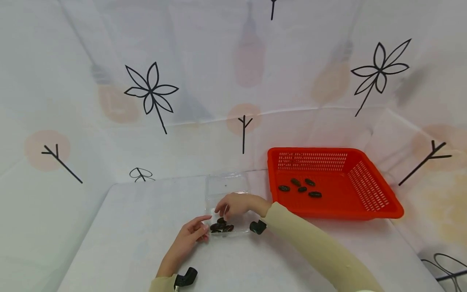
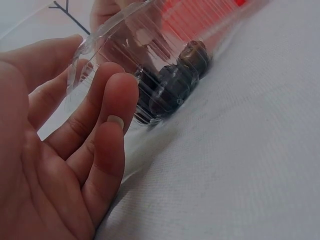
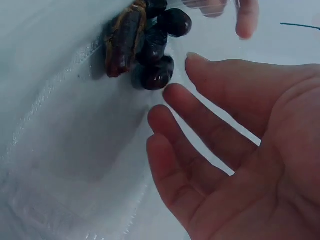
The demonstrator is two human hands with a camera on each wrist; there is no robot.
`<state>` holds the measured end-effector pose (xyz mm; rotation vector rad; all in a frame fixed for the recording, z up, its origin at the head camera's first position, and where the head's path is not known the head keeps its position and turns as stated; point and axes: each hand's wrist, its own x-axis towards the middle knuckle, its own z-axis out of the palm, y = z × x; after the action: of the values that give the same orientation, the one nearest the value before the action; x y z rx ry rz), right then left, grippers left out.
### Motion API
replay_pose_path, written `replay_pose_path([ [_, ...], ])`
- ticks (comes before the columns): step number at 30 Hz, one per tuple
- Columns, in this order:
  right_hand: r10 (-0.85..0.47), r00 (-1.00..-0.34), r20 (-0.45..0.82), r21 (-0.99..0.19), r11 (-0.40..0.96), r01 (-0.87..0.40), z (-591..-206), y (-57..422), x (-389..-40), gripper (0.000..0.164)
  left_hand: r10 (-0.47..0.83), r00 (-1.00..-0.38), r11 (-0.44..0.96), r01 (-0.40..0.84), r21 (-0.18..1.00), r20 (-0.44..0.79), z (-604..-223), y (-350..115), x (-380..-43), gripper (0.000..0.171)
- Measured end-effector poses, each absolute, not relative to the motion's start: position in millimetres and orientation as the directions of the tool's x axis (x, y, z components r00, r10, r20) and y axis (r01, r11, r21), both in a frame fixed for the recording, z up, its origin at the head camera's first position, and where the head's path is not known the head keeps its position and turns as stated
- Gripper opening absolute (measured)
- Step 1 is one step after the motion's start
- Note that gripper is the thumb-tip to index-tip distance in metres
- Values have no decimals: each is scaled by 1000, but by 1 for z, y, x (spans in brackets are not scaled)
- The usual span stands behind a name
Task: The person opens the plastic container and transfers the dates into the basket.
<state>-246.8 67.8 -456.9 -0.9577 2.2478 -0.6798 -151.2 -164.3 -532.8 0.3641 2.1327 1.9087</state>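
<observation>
A clear plastic box (image 1: 241,224) lies open on the table, holding several dark, glossy, oblong fruits that look like dates (image 1: 221,226) at its near left corner. My left hand (image 1: 187,238) is at the box's left side, fingers loosely extended, index fingertip right at the rim. Over the box is my right hand (image 1: 238,204), its relaxed fingers pointing down beside the dates. The right wrist view shows nothing between the thumb and fingers of this right hand (image 3: 220,120). Through the box's ribbed wall, the dates (image 2: 172,90) show in a cluster in the left wrist view.
The box's clear lid (image 1: 227,185) is folded back behind it. To the right stands a red perforated basket (image 1: 375,178) with several more dark oblong fruits (image 1: 315,194) on its floor. A white cloth (image 1: 127,243) covers the table, and printed fabric (image 1: 204,93) hangs behind.
</observation>
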Motion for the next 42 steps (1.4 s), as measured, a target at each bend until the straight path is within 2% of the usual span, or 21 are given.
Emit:
replay_pose_path([
  [9, -753, -526, -397, -618, 642, -454, -464, 61, -244, 26, 348, -937, 116, 5, 993, -36, -534, -164, -152, 41],
  [17, -709, -552, -439, -587, 692, -421, -464, 59, -243, 17, 362, -932, 103, 31, 994, -9, -531, -165, -153, 42],
  [32, -713, -512, -478, -598, 692, -405, -464, 59, -245, 17, 364, -931, 90, 26, 996, -9, -532, -165, -153, 42],
  [42, -688, -530, -496, -611, 710, -349, -462, 63, -244, 13, 347, -938, 94, 10, 996, -23, -534, -165, -152, 42],
])
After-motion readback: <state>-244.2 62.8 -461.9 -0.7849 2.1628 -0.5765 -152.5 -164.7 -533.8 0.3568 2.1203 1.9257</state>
